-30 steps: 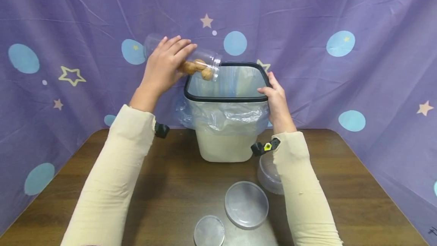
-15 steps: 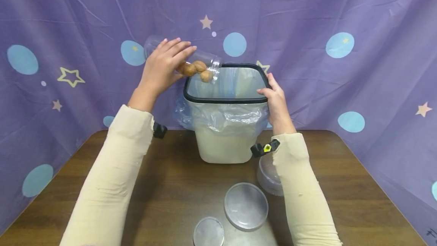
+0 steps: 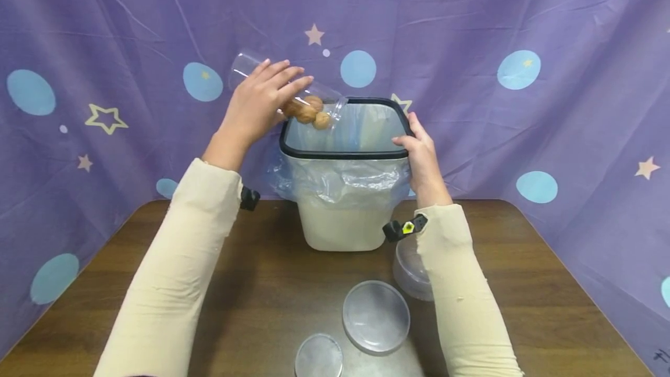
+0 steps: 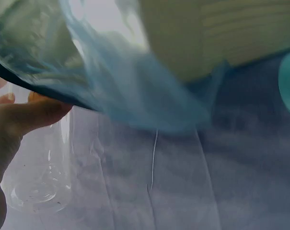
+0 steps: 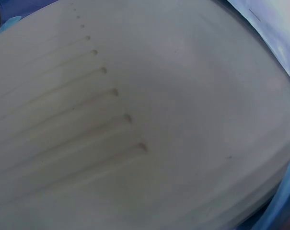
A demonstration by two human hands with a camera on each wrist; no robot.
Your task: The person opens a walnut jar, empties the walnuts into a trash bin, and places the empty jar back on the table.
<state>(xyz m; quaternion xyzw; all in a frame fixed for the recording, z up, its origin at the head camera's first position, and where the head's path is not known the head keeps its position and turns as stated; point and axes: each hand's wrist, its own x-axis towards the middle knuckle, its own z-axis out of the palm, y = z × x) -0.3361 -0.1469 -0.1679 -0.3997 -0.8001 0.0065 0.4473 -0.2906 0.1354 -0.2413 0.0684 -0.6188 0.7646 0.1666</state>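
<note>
My left hand (image 3: 262,98) grips a clear plastic jar (image 3: 245,68), tilted with its mouth lower and to the right. Several round brown walnuts (image 3: 309,110) lie inside, bunched toward that mouth, which overlaps the left side of the bin's opening. The white trash bin (image 3: 342,226) has a black rim and a pale blue plastic bag (image 3: 345,179) folded out below it. At the bin's right side, my right hand (image 3: 424,153) holds the rim, thumb over the edge. In the left wrist view, the jar's base (image 4: 37,191) shows below the left thumb (image 4: 44,112).
Two round clear lids, a larger lid (image 3: 377,316) and a smaller lid (image 3: 319,358), lie on the brown wooden table (image 3: 262,284). A clear round container (image 3: 410,269) is partly hidden by the right sleeve. A purple patterned curtain (image 3: 450,28) hangs behind.
The left hand and jar have shifted slightly right, further over the bin, and the jar tips a bit more steeply. The walnuts have shifted with it. The right hand stays on the rim.
</note>
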